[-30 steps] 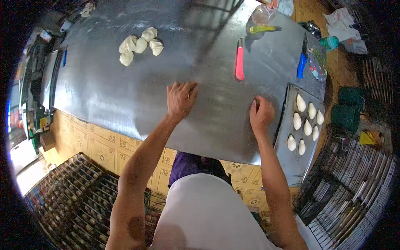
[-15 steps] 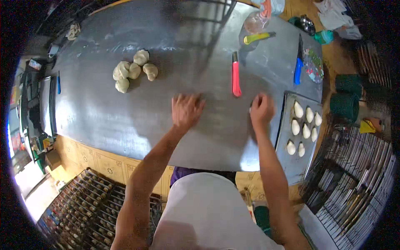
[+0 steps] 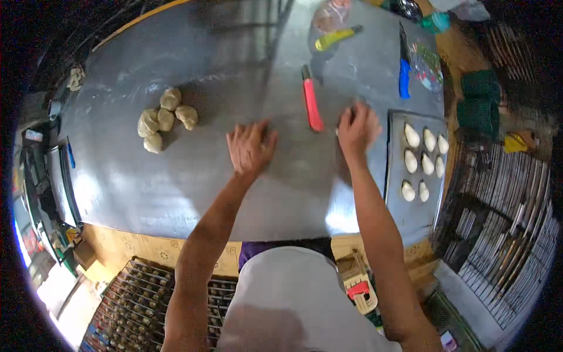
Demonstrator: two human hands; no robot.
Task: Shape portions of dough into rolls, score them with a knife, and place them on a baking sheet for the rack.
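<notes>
My left hand (image 3: 251, 148) is over the grey metal tabletop (image 3: 281, 205), its fingers spread and bent downward; whatever may be under the palm is hidden. To its right, my right hand (image 3: 359, 130) curls low over the table, its fingertips smeared by motion. A small pale bit, apparently dough (image 3: 337, 132), peeks out at this hand's left edge. Between the hands and slightly farther off lies a red-handled knife (image 3: 312, 104). On the left, several rounded dough lumps (image 3: 165, 119) sit clustered together.
At right, a dark-rimmed metal tray (image 3: 399, 220) bears several pale teardrop-shaped dough pieces (image 3: 411, 161). Farther back lie a yellow-green knife (image 3: 337, 38), a blue-handled knife (image 3: 404, 79) and a clear plastic bag (image 3: 329, 17). Wire racks (image 3: 504, 234) stand beyond the table's right side.
The whole view has shifted. My right hand has moved away from me over the tabletop, with the pale bit staying at its edge. My left hand's fingers look more spread.
</notes>
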